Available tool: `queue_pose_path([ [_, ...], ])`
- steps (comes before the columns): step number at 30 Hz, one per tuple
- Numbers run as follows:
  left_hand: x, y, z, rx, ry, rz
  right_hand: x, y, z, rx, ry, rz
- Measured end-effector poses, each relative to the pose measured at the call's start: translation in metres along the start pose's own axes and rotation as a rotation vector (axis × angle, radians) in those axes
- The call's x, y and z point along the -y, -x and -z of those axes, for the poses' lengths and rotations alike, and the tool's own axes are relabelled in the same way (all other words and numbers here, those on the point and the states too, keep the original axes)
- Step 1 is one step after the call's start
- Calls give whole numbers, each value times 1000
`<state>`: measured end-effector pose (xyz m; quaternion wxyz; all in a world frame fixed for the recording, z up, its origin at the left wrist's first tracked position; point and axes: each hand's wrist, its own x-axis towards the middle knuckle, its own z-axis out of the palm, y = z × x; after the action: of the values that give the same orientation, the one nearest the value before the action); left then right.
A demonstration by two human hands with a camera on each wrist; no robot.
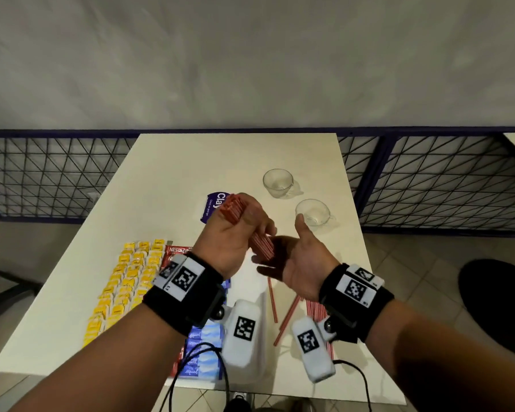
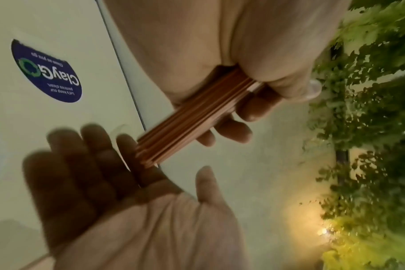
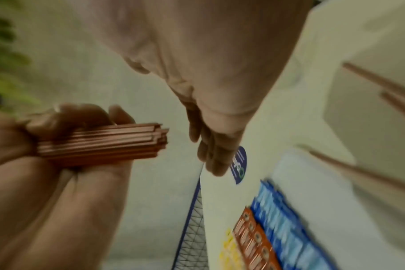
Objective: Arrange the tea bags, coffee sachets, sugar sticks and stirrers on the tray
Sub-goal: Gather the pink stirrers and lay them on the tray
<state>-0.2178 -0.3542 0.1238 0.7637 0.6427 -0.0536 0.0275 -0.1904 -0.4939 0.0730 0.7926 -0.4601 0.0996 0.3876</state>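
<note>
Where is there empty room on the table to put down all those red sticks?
The far end of the table, beyond the purple sticker, is bare, and so is the left edge beside the yellow tea bags. The near side is crowded: sachets, blue packets, loose stirrers. Two glass cups sit far right.

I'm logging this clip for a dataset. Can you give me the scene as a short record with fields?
left hand: grips a bundle of stirrers
right hand: open, palm at the bundle's end
loose stirrers: on the table, by the right wrist
tea bags: yellow rows, table's left
coffee sachets: red, beside the tea bags
cups: two, empty
tray: not seen
</note>
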Motion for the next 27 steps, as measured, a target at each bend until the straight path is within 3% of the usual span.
queue_pose_path([
  [3, 9, 6, -7, 27, -135, -12, -5, 4, -7, 58, -222, -23],
  [5, 11, 8, -8, 4, -165, -8, -4, 6, -10, 62, -222, 4],
  [9, 5, 11, -8, 23, -365, 85, -7, 10, -14, 81, -1, 39],
  [12, 2, 15, -2, 122, -557, 229, -2, 11, -10, 86, 352, 276],
  [14, -4, 18, -7, 255, -723, 299, 2, 16, -14, 134, 521, 355],
  [19, -9, 21, -21, 358, -818, 350, 6, 18, -18, 106, 711, 359],
  [23, 4, 30, -10, 322, -606, 403, 8, 20, -18, 105, 837, 336],
  [27, 19, 34, 4, 355, -824, 475, 11, 16, -16, 89, 822, 338],
])
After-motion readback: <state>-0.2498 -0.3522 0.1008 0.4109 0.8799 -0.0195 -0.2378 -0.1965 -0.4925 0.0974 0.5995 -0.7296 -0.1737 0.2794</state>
